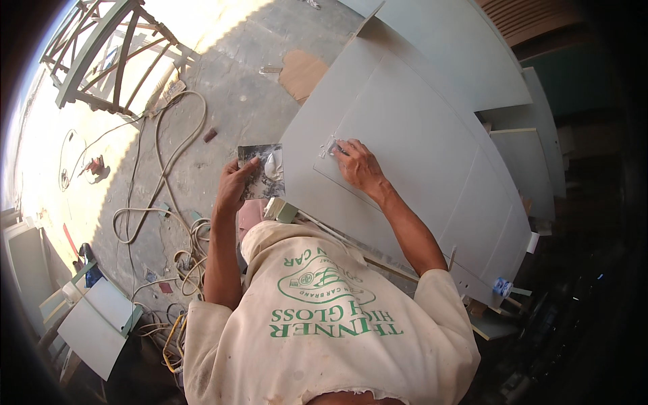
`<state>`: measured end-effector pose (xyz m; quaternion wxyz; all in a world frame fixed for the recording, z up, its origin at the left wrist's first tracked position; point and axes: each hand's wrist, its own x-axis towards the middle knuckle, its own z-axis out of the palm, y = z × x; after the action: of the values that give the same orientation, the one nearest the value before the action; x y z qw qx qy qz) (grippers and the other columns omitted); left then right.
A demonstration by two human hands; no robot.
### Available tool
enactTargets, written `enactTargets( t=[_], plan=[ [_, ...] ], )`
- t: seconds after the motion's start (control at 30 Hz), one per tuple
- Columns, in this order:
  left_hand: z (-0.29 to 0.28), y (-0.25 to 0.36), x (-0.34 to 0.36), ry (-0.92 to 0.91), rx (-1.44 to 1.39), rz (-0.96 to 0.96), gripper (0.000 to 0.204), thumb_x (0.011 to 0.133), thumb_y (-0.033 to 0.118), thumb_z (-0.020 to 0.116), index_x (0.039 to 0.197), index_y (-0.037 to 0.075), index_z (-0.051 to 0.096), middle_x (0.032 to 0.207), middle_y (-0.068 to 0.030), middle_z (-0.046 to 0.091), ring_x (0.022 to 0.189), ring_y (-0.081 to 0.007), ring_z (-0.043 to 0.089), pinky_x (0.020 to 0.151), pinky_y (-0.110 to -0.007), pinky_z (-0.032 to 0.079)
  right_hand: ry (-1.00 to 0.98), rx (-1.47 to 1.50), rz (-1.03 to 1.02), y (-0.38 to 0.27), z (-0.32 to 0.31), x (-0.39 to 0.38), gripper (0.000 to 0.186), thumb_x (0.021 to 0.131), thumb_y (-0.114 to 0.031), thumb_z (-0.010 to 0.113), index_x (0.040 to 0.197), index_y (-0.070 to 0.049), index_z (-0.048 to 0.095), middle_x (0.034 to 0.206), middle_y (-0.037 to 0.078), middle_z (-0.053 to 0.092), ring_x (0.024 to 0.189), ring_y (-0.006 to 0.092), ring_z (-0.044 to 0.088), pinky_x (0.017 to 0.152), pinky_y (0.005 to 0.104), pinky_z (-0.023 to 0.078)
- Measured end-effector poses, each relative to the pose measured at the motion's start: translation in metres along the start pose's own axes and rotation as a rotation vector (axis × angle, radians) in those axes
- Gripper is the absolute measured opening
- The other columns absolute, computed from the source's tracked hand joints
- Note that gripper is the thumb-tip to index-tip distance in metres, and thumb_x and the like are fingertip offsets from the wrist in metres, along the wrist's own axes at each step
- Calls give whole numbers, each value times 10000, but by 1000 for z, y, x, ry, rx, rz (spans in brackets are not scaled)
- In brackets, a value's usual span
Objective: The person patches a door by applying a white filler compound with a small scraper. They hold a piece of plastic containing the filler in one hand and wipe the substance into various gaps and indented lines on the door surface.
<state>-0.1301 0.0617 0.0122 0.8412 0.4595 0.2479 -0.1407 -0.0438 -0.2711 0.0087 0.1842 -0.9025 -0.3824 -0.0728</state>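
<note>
In left hand grasps a dark plate left of the grey panel, seemingly for having white paste near, and in right hand pinches small spreader against panel.

Grey floor: looped beige cord, tan sheet, small brown block.

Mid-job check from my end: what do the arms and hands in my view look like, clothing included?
The left hand and right hand wear no gloves, and no watch or bracelet shows. The forearms are uncovered. Loose, short cream sleeves belong to a shirt with green print across it.
</note>
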Motion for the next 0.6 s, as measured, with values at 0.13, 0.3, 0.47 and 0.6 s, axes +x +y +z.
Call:
enactTargets(
  t=[0.13, 0.3, 0.47, 0.6],
  plan=[
    [1, 0, 0, 40, 1, -2, 138, 994, 155, 677, 1014, 19, 677, 848, -47, 732, 633, -106, 688, 570, -268, 580, 11, -27, 129, 14, -10, 19, 122, 821, -9, 685, 935, 1, 728, 1004, 117, 711, 942, 303, 650, 762, 389, 599],
    [4, 3, -2, 21, 14, -25, 142, 990, 165, 685, 993, 23, 683, 846, -44, 735, 626, -101, 687, 561, -260, 570, 128, -113, 110, 22, 21, 40, 24, 796, 16, 659, 803, -7, 663, 816, 93, 633, 842, 270, 630, 651, 371, 591],
    [2, -2, 0, 15, -6, -10, 155, 993, 164, 680, 989, 9, 684, 860, -57, 739, 644, -105, 696, 568, -267, 575, 74, -32, 52, -40, 33, 22, 35, 772, 22, 648, 788, -9, 642, 789, 97, 607, 812, 270, 622, 637, 382, 579],
    [7, 4, 1, -55, -17, -25, 165, 997, 157, 671, 1017, -7, 669, 862, -70, 738, 658, -119, 707, 588, -281, 600, 69, 61, 8, -84, 17, 0, 85, 757, 31, 640, 827, 0, 677, 807, 115, 654, 821, 295, 641, 657, 391, 576]
  ],
)
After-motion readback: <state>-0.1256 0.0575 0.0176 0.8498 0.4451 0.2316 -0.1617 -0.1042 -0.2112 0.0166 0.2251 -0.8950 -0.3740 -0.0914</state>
